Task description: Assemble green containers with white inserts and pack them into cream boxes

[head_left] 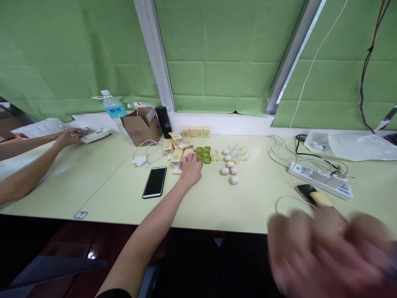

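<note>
My left hand (191, 169) reaches across the table to the gap between several small cream boxes (176, 156) and several olive-green square cups (207, 154). Its fingers are bent downward, the tips hidden, so what they grip cannot be made out. Small yellow pieces (216, 156) lie right of the green cups. Beyond these are white cylindrical pieces (233, 180) and a cluster of clear plastic pieces (238, 153). Close to the camera, past the table's front edge, my right hand (325, 252) is smeared by motion. Its fingers look curled, but their grip is unclear.
A phone (154, 182) and white charger (139, 161) lie left of my forearm. Behind stand a cardboard box (143, 128), black bottle (163, 122) and row of small boxes (196, 132). A power strip (321, 180) sits right. Another person's hands (68, 137) hold a white object (95, 135).
</note>
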The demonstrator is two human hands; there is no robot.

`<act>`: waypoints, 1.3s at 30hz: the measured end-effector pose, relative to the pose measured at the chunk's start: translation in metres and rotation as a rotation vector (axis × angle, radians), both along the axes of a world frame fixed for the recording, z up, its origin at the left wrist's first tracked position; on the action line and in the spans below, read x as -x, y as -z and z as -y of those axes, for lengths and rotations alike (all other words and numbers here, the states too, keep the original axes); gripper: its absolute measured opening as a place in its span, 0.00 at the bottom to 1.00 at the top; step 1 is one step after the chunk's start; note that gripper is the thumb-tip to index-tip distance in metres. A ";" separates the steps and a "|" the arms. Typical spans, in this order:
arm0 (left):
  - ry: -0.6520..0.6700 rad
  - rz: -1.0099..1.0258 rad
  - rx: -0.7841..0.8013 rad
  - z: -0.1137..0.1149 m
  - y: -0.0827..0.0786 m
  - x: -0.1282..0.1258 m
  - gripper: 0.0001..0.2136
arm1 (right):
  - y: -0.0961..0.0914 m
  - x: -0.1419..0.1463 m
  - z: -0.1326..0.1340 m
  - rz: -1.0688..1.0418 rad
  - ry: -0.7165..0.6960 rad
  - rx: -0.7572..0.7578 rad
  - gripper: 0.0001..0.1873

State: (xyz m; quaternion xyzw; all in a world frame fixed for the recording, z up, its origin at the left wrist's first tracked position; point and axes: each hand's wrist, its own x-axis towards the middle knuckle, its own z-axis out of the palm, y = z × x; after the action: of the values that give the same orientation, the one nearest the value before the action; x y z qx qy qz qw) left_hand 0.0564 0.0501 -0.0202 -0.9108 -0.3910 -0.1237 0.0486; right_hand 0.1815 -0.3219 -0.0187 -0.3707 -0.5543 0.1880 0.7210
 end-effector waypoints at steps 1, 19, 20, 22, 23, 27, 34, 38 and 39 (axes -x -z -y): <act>0.005 0.009 0.001 0.000 0.002 0.000 0.10 | -0.012 -0.006 -0.045 0.011 0.067 0.023 0.14; 0.201 0.483 -0.067 -0.001 0.009 0.011 0.06 | -0.015 -0.054 -0.344 1.311 0.611 0.877 0.14; 0.211 0.498 -0.070 -0.002 0.009 0.011 0.06 | -0.015 -0.055 -0.345 1.295 0.610 0.867 0.13; 0.231 0.526 -0.064 -0.002 0.009 0.011 0.06 | -0.015 -0.056 -0.343 1.250 0.607 0.837 0.11; 0.238 0.542 -0.055 -0.002 0.008 0.011 0.06 | -0.016 -0.057 -0.341 1.220 0.606 0.817 0.10; 0.228 0.649 0.032 0.000 0.008 0.009 0.10 | -0.015 -0.063 -0.322 1.029 0.598 0.727 0.11; 0.212 0.889 0.278 0.005 0.003 -0.002 0.19 | -0.007 -0.059 -0.283 -0.056 0.321 0.266 0.13; 0.216 0.952 0.376 0.005 -0.008 -0.015 0.18 | -0.012 -0.054 -0.271 -0.069 0.303 0.228 0.13; 0.218 0.963 0.406 0.004 -0.010 -0.018 0.18 | -0.013 -0.053 -0.269 -0.069 0.310 0.229 0.12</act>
State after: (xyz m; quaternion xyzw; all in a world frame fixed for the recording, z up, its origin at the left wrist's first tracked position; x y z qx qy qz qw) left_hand 0.0745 0.0459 -0.0103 -0.7773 -0.2883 -0.4540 -0.3265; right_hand 0.2344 -0.0524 -0.0058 -0.5247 -0.4407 0.1491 0.7129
